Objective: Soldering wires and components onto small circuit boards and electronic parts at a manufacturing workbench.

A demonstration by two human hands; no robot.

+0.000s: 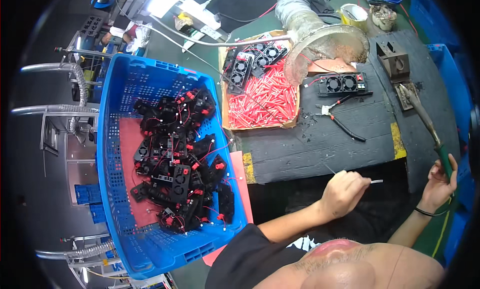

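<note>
My right hand (438,183) is wrapped round the green handle of a soldering iron (425,120), at the far right. Its front end lies at a metal stand (394,64). In front of the bench's near edge, my left hand (345,193) is closed on a thin, slender piece (376,181). A pale end shows on its right and a fine grey tip on its left; I cannot make out its kind. Beyond that hand lie cutting pliers (340,122) with dark handles. Behind them sits a black twin-fan unit (342,83) with red parts.
A blue perforated crate (111,154) of black fan units with red connectors stands on the left. On the bench (320,151), a cardboard box (260,126) holds red tubes and several fan units. A fume duct (327,39) hangs over the back, near a yellow pot (353,15).
</note>
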